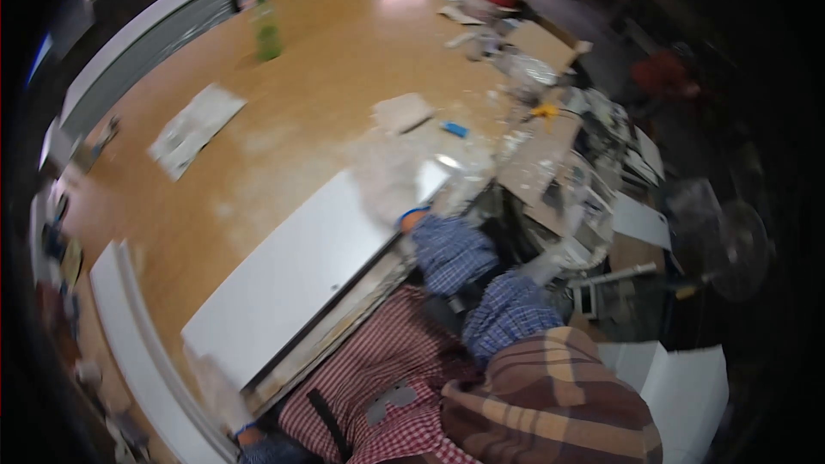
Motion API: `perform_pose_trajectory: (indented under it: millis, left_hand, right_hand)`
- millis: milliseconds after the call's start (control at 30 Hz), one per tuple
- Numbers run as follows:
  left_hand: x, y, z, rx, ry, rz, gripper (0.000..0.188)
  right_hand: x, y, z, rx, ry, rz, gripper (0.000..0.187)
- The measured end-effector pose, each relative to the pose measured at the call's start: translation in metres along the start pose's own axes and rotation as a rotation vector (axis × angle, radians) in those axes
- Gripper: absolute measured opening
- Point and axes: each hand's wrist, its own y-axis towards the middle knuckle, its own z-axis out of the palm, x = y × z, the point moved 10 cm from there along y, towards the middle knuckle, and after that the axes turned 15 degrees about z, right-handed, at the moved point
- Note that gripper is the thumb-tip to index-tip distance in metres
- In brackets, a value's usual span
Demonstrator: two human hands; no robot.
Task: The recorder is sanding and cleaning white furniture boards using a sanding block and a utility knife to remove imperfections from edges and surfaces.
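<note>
A long white panel point(288, 262) with a dark front edge lies slantwise before me, close to my body. At its near left end is my left hand point(219, 391) in a pale glove, its fingers closed along the panel's end. My right hand point(387, 185), gloved too, is over the panel's right part and smeared by motion. Its fingers cannot be made out, nor whether anything is in them. A crumpled pale cloth or paper point(402, 112) and a small blue object point(454, 129) lie just beyond my right hand.
The wooden table point(301, 112) has dusty white patches. A green bottle point(266, 30) stands at the far side, with a white sheet point(196, 129) to its left. A long white strip point(146, 352) lies at the left. Plastic and cardboard scraps point(550, 146) crowd the right side.
</note>
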Motion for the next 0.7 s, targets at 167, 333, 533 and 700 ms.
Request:
perform_pose_trajectory:
  millis: [167, 333, 533, 700]
  left_hand:
    - [-0.004, 0.016, 0.015, 0.099, -0.048, 0.112, 0.066]
    - [-0.033, 0.007, -0.001, 0.180, 0.579, 0.400, 0.063]
    - [-0.048, 0.011, 0.000, 0.131, 0.356, 0.293, 0.065]
    - [-0.033, -0.015, -0.003, 0.188, -0.019, -0.083, 0.069]
  right_hand:
    - [0.075, -0.091, -0.029, -0.178, 0.217, -0.506, 0.036]
    - [-0.024, -0.034, -0.037, -0.290, 0.057, -0.239, 0.040]
    - [0.070, -0.099, -0.043, -0.269, 0.318, -0.255, 0.019]
    - [0.120, -0.126, -0.053, -0.116, 0.402, -0.632, 0.021]
